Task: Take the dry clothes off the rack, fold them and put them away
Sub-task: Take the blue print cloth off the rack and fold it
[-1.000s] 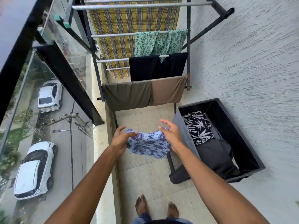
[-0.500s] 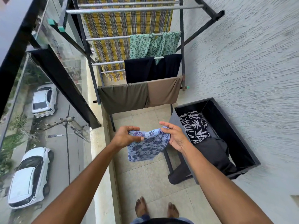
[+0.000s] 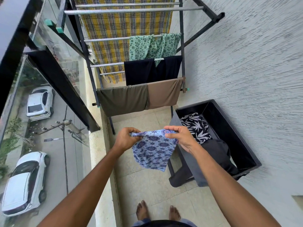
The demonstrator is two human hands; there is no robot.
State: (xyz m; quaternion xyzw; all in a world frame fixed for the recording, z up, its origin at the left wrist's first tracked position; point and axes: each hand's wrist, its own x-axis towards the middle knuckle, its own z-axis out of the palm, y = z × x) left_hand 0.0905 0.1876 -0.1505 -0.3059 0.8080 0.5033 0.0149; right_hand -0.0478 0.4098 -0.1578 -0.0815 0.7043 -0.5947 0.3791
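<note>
I'm at the folding step. My left hand (image 3: 126, 139) and right hand (image 3: 180, 138) each pinch the top edge of the small blue floral-print cloth (image 3: 153, 153), which hangs in the air just left of the black plastic crate (image 3: 229, 125). Next, I judge, I should bring the pinched corners together to halve it, then lower it into the crate beside the black-and-white leaf-print garment (image 3: 196, 126). Beyond the crate, more clothes hang on the metal drying rack (image 3: 134, 10).
</note>
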